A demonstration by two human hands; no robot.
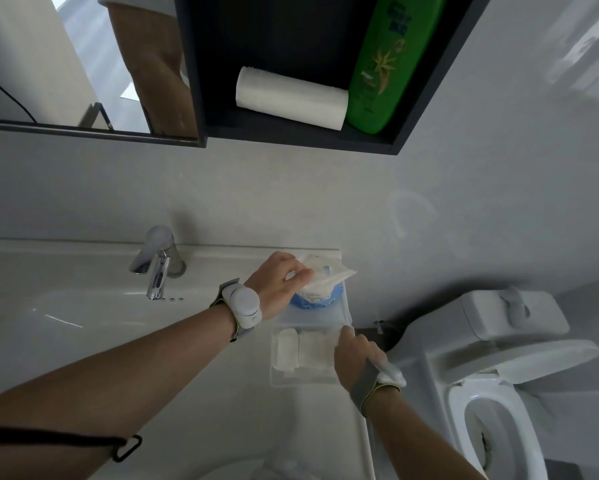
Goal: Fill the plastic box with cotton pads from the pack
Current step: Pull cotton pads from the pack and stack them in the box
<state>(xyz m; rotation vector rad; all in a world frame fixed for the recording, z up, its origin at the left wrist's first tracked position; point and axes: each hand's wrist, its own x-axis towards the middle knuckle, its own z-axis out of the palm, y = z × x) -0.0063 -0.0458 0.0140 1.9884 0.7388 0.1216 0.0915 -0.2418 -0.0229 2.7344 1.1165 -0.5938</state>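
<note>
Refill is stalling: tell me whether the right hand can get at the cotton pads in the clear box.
Probably yes: right hand rests at the clear plastic box, lid open, white cotton pads exposed beside it.

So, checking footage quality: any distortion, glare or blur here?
Head view: wide-angle bending curves the shelf and sink edges; soft glare on the wall; cotton pads in the plastic box look soft, detail unclear.

pack (pixel 317 287) blue and white | cotton pads (pixel 303 351) white | plastic box (pixel 303 379) clear | bottle (pixel 388 60) green
</note>
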